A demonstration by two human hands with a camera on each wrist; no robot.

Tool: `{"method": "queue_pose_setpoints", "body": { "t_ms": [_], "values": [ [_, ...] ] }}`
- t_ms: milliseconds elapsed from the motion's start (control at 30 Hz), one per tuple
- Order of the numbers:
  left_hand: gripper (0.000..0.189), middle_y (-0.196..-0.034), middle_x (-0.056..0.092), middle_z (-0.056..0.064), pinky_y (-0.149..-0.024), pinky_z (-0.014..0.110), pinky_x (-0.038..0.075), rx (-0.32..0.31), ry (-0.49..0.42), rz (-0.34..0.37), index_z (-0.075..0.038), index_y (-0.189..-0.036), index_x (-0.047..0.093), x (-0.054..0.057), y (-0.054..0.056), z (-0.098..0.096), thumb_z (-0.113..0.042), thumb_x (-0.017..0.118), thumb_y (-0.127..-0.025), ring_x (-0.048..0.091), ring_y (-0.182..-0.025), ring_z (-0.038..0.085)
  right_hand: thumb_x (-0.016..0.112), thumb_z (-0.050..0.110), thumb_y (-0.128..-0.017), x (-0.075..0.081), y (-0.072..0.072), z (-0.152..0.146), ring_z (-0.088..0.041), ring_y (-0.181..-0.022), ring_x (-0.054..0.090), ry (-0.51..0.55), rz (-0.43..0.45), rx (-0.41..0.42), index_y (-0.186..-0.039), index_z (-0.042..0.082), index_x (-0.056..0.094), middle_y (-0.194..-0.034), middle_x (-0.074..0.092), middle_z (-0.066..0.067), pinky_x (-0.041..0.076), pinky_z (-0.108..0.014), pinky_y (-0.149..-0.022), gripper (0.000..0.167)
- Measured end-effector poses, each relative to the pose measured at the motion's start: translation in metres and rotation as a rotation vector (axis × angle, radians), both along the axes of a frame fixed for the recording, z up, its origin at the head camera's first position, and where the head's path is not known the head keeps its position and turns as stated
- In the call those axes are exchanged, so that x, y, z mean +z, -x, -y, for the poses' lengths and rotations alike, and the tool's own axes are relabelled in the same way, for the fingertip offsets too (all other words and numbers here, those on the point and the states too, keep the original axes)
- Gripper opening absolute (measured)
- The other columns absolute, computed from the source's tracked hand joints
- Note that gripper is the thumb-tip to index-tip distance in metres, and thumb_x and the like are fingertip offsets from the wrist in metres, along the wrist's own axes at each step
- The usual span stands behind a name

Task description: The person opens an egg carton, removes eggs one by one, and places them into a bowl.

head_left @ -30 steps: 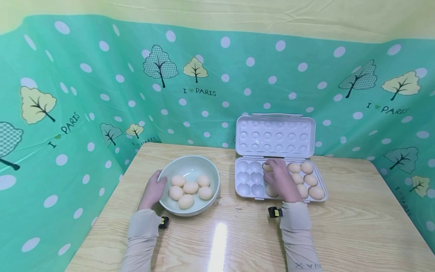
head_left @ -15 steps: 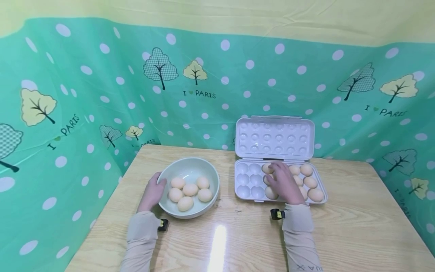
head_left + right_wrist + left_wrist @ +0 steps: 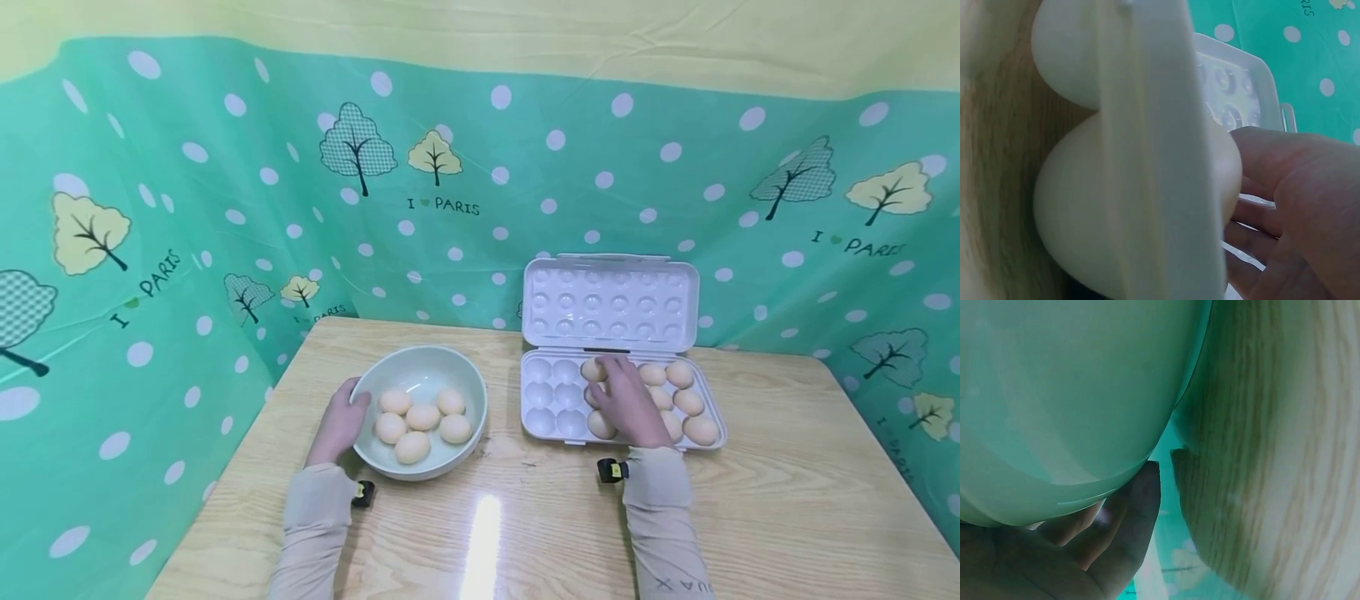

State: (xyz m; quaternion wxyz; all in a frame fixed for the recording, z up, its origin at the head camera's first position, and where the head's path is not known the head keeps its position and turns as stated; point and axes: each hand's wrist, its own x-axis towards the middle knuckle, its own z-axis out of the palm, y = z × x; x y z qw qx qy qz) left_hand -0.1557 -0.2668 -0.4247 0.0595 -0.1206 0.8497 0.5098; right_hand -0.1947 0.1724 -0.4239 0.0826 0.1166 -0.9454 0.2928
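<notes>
Holding the bowl (image 3: 420,367) with your left hand (image 3: 340,423), you have your right hand (image 3: 628,404) over eggs (image 3: 602,424) in the carton (image 3: 606,313), its grip unclear. The work looks partway: six eggs (image 3: 412,447) sit in the bowl, six cups (image 3: 539,393) bare.

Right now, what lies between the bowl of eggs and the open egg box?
Only a narrow strip of bare wooden tabletop separates the bowl from the egg box; the head view shows it.
</notes>
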Motion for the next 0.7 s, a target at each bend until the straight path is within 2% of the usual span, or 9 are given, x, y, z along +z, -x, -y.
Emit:
{"method": "queue_pose_setpoints", "body": {
  "t_ms": [233,500,700],
  "values": [
    [0.050,-0.155,0.034,0.025,-0.117,0.056,0.031,0.002,0.000,-0.003,-0.003,-0.153,0.030,-0.001,0.001,0.001,-0.021,0.032,-0.106,0.032,-0.144,0.043,0.063,0.011,-0.095,-0.001,0.002,0.003,-0.045,-0.124,0.048,-0.009,-0.036,-0.012,-0.133,-0.010,0.051,-0.134,0.050,-0.030,0.043,-0.057,-0.106,0.045],
    [0.050,-0.156,0.034,0.024,-0.116,0.056,0.033,-0.006,-0.006,0.007,-0.003,-0.153,0.028,-0.002,0.002,0.000,-0.022,0.032,-0.107,0.033,-0.144,0.043,0.063,0.013,-0.095,-0.002,0.005,0.003,-0.045,-0.125,0.050,-0.037,-0.018,-0.035,-0.137,-0.009,0.049,-0.136,0.050,-0.029,0.044,-0.057,-0.106,0.049],
    [0.050,-0.155,0.034,0.025,-0.116,0.057,0.032,-0.007,-0.010,-0.006,-0.002,-0.153,0.029,0.000,0.001,0.000,-0.020,0.033,-0.107,0.033,-0.143,0.043,0.065,0.008,-0.092,-0.002,0.013,0.006,-0.045,-0.119,0.054,-0.043,-0.051,-0.019,-0.132,-0.010,0.054,-0.130,0.054,-0.029,0.047,-0.057,-0.101,0.045]
  ]
}}
